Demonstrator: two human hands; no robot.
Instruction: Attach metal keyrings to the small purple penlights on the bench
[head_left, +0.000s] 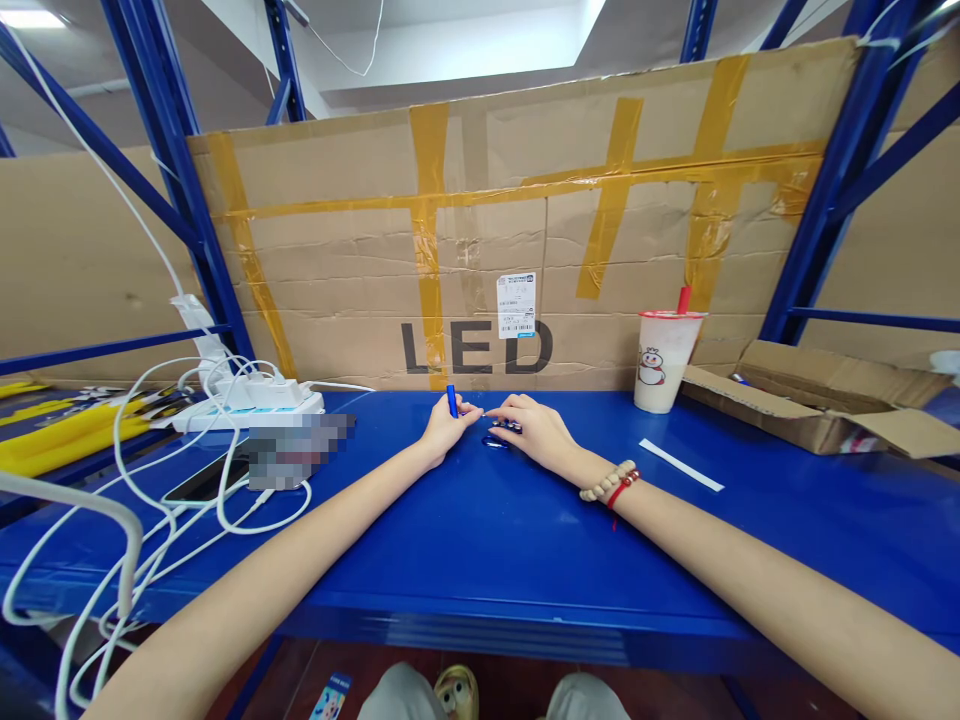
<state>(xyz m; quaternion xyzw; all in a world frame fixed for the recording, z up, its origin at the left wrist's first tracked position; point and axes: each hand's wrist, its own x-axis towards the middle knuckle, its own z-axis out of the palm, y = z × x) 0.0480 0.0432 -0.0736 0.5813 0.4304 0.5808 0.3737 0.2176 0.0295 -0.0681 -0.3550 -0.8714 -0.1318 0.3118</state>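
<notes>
Near the middle of the table, my left hand [448,428] is closed around a short blue pen-like stick [451,401], whose upper end sticks up above the fingers. Its lower part is hidden in the hand. My right hand [536,430] is just to the right, fingers curled and fingertips close to those of the left. Under its fingers lie small dark blue shiny pieces [495,441], partly covered and too small to name. Whether the right fingertips pinch something tiny, I cannot make out. A beaded bracelet and a red string circle the right wrist.
On the blue table [465,540], a drink cup with straw [660,365], a white strip [681,465] and an open cardboard box [810,400] are at right. A power strip [262,400], phone [210,475] and tangled white cables lie left. A cardboard wall [360,280] stands behind.
</notes>
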